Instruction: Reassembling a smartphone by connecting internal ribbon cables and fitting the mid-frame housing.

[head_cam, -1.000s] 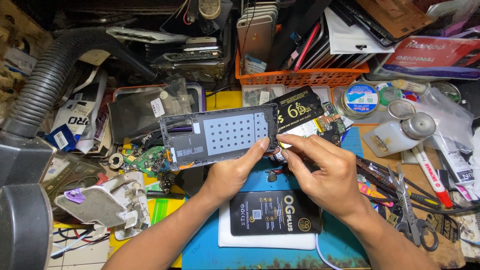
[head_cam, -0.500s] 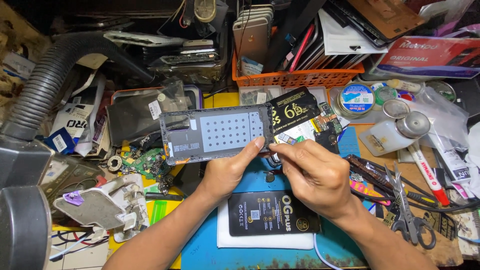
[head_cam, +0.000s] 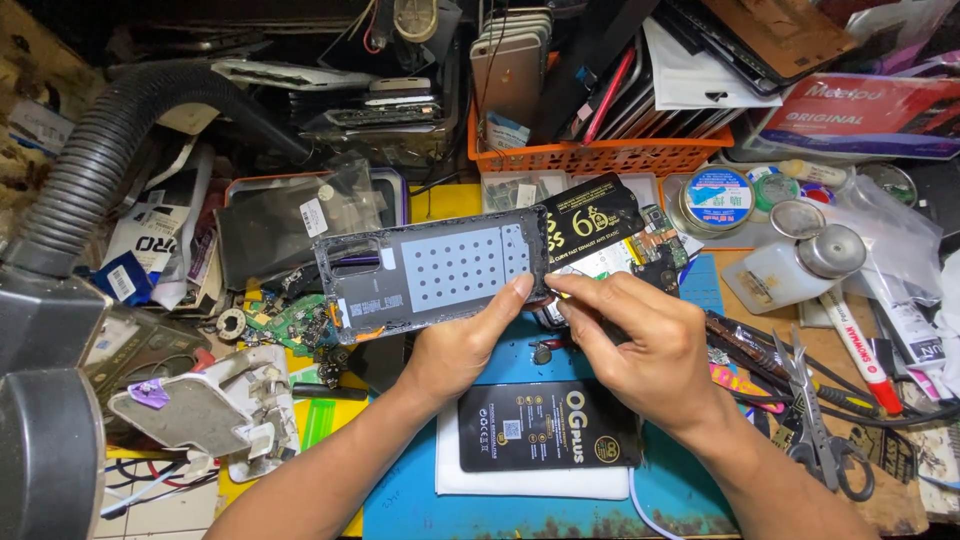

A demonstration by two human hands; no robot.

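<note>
I see little change over the last second: the opened phone frame (head_cam: 432, 270) sits where it did, in the middle of the frame just above centre, lifted off the counter (head_cam: 690, 500) and tilted with its inner side facing the camera. My left hand (head_cam: 468, 345) remains under its lower right edge, thumb pressed on the rim, so that grip is closed on the frame. My right hand (head_cam: 640, 345) has crept a little toward that same corner; its fingertips (head_cam: 560, 285) are pinched together right beside the left thumb, touching the frame's right end. Whether they hold some small part or tool I cannot tell, since the fingers hide it.

I judge from this that the work is fine handling at the frame's right edge, not repositioning.

Just behind the right hand lies a black card with gold print (head_cam: 590, 222) over a green circuit board (head_cam: 655, 240). A black packet (head_cam: 548, 425) rests on a white pad at lower centre. Scissors (head_cam: 815, 420) lie at lower right, and an orange basket (head_cam: 600, 150) of phones stands at upper centre.
</note>
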